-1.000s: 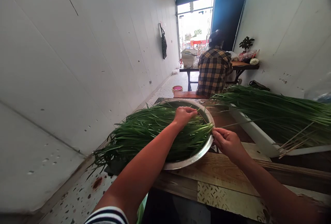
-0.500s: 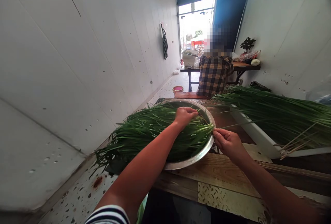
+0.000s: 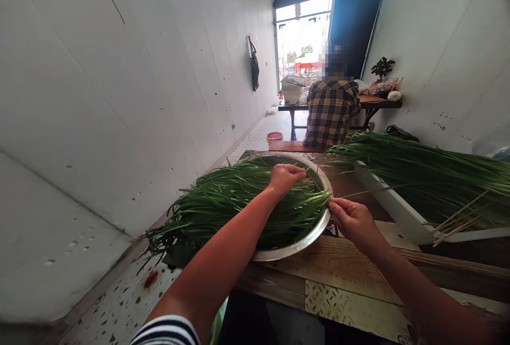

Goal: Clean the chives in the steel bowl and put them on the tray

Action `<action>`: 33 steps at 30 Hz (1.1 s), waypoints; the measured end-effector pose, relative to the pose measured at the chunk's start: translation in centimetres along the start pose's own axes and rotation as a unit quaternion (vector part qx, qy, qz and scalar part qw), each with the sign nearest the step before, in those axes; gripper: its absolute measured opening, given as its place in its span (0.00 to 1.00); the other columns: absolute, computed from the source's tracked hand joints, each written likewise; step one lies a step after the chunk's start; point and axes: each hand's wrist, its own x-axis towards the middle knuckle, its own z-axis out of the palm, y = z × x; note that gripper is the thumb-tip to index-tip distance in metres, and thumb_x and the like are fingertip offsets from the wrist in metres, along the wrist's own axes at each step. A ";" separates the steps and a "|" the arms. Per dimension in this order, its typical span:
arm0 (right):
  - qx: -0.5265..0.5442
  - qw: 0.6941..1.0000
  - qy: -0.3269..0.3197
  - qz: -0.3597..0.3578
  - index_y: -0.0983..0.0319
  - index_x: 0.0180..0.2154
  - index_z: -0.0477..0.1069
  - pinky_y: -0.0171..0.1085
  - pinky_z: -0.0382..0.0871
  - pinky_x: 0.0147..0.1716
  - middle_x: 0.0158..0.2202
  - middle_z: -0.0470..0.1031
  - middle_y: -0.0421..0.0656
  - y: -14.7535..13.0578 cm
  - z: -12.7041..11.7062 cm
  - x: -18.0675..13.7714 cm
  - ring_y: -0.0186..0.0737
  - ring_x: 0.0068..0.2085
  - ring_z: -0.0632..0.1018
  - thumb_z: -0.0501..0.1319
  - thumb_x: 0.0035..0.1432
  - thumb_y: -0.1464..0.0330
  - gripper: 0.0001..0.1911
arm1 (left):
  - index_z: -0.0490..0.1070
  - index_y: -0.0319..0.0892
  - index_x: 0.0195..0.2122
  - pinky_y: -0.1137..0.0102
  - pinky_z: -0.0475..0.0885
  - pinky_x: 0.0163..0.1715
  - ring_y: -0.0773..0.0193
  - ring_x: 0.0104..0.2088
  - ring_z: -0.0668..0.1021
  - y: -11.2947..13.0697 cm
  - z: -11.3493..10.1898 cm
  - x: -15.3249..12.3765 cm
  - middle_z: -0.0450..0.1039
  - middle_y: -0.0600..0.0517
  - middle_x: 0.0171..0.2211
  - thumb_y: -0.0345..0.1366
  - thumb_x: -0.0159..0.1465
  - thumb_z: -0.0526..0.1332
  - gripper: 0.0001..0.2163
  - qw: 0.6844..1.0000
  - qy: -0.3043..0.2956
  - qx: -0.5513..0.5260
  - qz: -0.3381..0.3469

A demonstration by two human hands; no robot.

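Note:
A heap of long green garlic chives fills a round metal basin, the leaves spilling over its left side. My left hand is above the basin, its thumb and fingers pinched on a thin pale-green chive stem. At the basin's right rim, my right hand is closed in a pinch where the chives' pale ends come together. How many stems lie in its fingertips is hidden. Several thin wooden skewers rest to the right, by a second pile of chives.
A white box edge borders the right-hand pile on the wood-patterned table. Ahead, a person in a plaid shirt sits facing away at another table. A pink-filled bucket stands on the floor near the white wall.
Both hands stay almost where they were, still pinched at the chives. The view has shifted very slightly, and the seated person's head has moved a little.

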 end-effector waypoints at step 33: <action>-0.004 0.999 0.032 0.008 0.67 0.37 0.75 0.31 0.51 0.16 0.18 0.64 0.37 0.3 0.2 0.1 0.30 0.18 0.60 0.61 0.50 0.53 0.23 | 0.79 0.44 0.39 0.64 0.66 0.48 0.54 0.46 0.75 0.6 0.1 -0.2 0.76 0.43 0.41 0.34 0.60 0.57 0.11 0.846 -0.121 0.517 0.053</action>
